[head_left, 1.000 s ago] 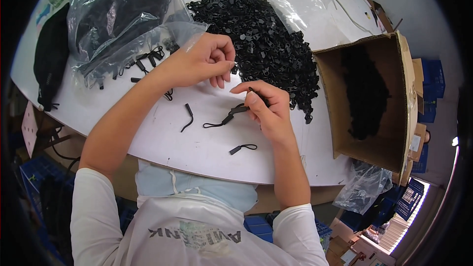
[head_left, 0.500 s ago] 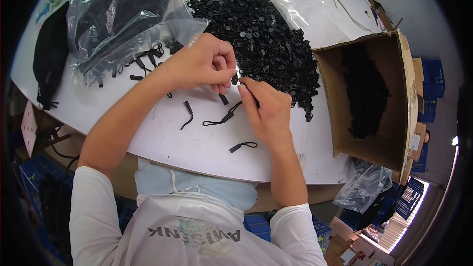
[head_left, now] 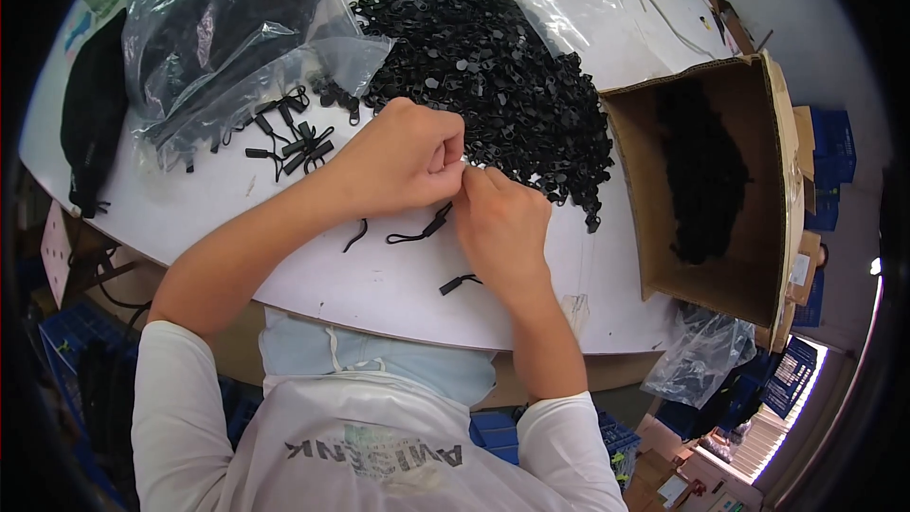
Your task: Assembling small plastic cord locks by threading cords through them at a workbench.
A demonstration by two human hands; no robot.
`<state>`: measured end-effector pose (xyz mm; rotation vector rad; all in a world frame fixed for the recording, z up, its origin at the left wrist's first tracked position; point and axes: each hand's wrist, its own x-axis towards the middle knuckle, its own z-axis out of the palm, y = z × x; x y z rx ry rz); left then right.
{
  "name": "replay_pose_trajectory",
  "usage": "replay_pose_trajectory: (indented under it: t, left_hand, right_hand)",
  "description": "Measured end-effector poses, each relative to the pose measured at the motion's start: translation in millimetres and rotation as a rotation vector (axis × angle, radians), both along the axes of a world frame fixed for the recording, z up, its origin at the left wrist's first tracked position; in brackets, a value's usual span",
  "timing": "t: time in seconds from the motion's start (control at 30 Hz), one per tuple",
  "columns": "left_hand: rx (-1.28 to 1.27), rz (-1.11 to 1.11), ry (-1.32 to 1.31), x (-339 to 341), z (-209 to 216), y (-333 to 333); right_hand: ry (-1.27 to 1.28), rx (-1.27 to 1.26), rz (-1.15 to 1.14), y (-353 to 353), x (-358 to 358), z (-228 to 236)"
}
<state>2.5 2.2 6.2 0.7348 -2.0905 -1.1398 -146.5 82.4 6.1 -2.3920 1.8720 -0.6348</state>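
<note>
My left hand point(head_left: 409, 156) and my right hand point(head_left: 504, 232) meet fingertip to fingertip above the white table, both closed. Whatever lies between the fingers is hidden now; half a second ago a small black piece showed in the right hand. Just beyond the hands spreads a big heap of black zipper sliders point(head_left: 493, 66). Below them lie a looped black cord zipper pull point(head_left: 438, 221) and another cord pull point(head_left: 449, 287), partly covered by the right hand. A cord end point(head_left: 355, 237) shows under the left wrist. More cord pulls point(head_left: 301, 144) lie bunched beyond the left forearm.
A clear plastic bag of black items point(head_left: 227, 28) lies at the far left, beside a black pouch point(head_left: 93, 123). On the right, an open cardboard box point(head_left: 654, 246) on its side holds a black mass. A crumpled clear bag point(head_left: 701, 356) hangs by the table edge point(head_left: 417, 334).
My hands have come together and the fingers have closed in, the left hand moving slightly down. More cord pulls beyond the left forearm are now uncovered.
</note>
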Motion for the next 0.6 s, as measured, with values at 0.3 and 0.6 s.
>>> replay_pose_trajectory:
  t: [0.3,0.6]
  left_hand:
    - [0.475,-0.142,-0.019,0,2,-6]
    - [0.333,-0.055,0.118,4,-1,-8]
  right_hand:
    - [-0.117,-0.232,-0.007,-6,-8,-4]
    - [-0.216,-0.167,0.143,-5,-11,4]
